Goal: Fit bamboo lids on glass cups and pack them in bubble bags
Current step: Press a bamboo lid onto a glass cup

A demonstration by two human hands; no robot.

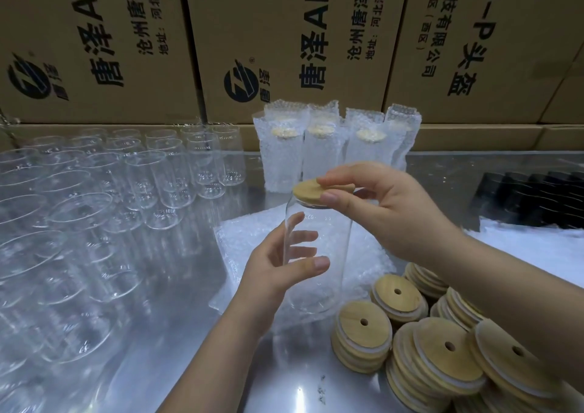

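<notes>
Head view: a wall of printed cardboard cartons (pixel 284 33) closes off the back of a shiny steel table (pixel 177 333). On the left half of the table stands a broad field of empty glass cups (pixel 94 210). At the back, in the centre, a row of packed cups in bubble bags (pixel 331 147) stands upright against the cartons, their lids showing through the wrap. A pile of flat bubble bags (pixel 249 232) lies in the middle of the table, and stacks of bamboo lids (pixel 426 349), each with a straw hole, crowd the near right corner. Over the flat bags is the glass cup (pixel 316 286) now being worked on, upright; whether its base rests on the pile cannot be told. The left hand (pixel 278 273) wraps its fingers and thumb round the cup's body. The right hand (pixel 388 210) pinches one bamboo lid (pixel 313 188) by its rim between thumb and fingertips. That lid sits at the cup's mouth, slightly tilted. The step in hand appears to be fitting the lid, which does not look fully seated. The next move likely calls for levelling the lid and pressing it squarely down while the left hand steadies the glass. After that, a flat bag would need to be opened and the cup slid in.
</notes>
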